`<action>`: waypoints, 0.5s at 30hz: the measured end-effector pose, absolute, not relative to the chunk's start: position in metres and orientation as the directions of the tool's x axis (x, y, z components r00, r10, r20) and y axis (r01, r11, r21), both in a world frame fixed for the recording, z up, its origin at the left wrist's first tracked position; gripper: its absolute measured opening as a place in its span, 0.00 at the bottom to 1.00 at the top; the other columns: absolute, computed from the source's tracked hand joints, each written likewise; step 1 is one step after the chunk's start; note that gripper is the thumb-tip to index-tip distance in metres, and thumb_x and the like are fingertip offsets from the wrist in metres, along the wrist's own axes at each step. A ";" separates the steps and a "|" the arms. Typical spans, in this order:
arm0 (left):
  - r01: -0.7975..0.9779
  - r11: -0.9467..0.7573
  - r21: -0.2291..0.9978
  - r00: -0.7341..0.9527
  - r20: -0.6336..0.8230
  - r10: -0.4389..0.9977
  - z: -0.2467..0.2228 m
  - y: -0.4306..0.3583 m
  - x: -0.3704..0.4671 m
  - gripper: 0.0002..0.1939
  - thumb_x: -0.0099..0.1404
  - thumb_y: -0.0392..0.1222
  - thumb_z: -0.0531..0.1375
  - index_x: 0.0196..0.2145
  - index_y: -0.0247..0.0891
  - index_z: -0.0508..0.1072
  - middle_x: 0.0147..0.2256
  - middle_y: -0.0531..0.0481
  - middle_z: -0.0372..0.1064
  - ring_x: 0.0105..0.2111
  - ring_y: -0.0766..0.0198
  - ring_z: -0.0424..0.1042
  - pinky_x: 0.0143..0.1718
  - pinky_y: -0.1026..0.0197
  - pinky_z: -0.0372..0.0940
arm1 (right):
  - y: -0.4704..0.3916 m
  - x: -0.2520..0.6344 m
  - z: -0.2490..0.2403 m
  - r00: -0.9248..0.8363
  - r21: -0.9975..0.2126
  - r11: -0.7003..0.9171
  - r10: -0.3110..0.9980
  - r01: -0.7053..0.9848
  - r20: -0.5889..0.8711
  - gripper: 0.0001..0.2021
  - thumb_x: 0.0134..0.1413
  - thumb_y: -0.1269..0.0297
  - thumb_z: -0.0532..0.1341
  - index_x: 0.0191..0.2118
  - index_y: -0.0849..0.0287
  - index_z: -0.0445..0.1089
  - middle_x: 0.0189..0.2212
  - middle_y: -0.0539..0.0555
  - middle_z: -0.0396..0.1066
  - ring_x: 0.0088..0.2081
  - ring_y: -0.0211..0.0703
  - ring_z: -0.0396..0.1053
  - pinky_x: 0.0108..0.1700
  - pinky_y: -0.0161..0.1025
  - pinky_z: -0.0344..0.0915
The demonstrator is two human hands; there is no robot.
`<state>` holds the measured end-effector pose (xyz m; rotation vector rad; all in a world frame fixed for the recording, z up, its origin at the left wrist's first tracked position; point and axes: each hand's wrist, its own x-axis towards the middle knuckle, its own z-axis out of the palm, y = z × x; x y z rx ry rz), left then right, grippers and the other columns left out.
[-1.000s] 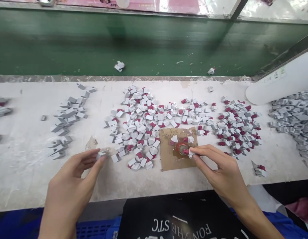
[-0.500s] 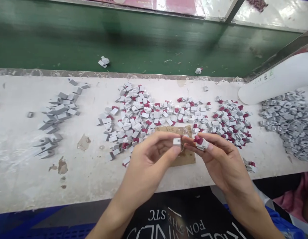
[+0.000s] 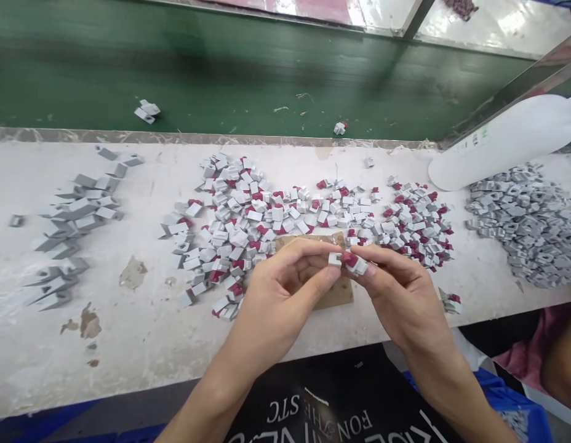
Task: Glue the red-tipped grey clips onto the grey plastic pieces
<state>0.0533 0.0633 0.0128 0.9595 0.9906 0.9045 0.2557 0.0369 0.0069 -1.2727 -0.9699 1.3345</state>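
Note:
Between thumb and fingers, my left hand pinches a small light-grey plastic block with a notch in its side. My right hand grips a grey plastic piece with a dark-red part, its red end turned toward the block. The two pieces are very close; whether they touch I cannot tell. Beneath the hands lies a brown cardboard piece, partly covered. Just beyond it spreads a pile of grey-and-red pieces, with another such cluster to its right.
Plain grey blocks lie in a loose row at left. A heap of grey parts sits at right, beside a white bottle-like container leaning over it. A green belt runs behind the table. Another person's arm shows at right.
My hands have brought the two pieces closer together, so the red end now sits right by the grey block. The camera view has shifted to the right.

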 end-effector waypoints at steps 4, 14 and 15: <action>-0.115 0.270 0.956 0.302 -0.225 0.926 0.008 0.062 0.048 0.05 0.78 0.45 0.74 0.50 0.53 0.89 0.49 0.51 0.85 0.50 0.57 0.86 0.51 0.58 0.81 | 0.038 0.256 0.015 0.007 -0.995 -0.056 0.998 0.083 -0.055 0.13 0.73 0.68 0.72 0.53 0.42 0.92 0.42 0.52 0.86 0.44 0.44 0.82 0.43 0.38 0.80; 0.103 0.145 0.984 0.329 -0.171 0.929 0.026 0.099 0.027 0.04 0.78 0.47 0.69 0.49 0.51 0.85 0.40 0.51 0.84 0.40 0.56 0.85 0.39 0.57 0.80 | 0.090 0.254 0.032 -0.233 -0.987 -0.041 0.969 0.154 -0.077 0.13 0.76 0.63 0.70 0.58 0.43 0.90 0.44 0.52 0.87 0.40 0.44 0.83 0.40 0.41 0.81; 0.150 0.125 0.981 0.322 -0.168 0.932 0.028 0.109 0.024 0.06 0.78 0.48 0.69 0.50 0.50 0.84 0.38 0.50 0.84 0.38 0.55 0.85 0.38 0.56 0.79 | 0.106 0.253 0.033 -0.281 -0.978 -0.046 0.954 0.204 -0.104 0.13 0.76 0.60 0.70 0.59 0.44 0.89 0.44 0.53 0.88 0.40 0.45 0.83 0.41 0.43 0.82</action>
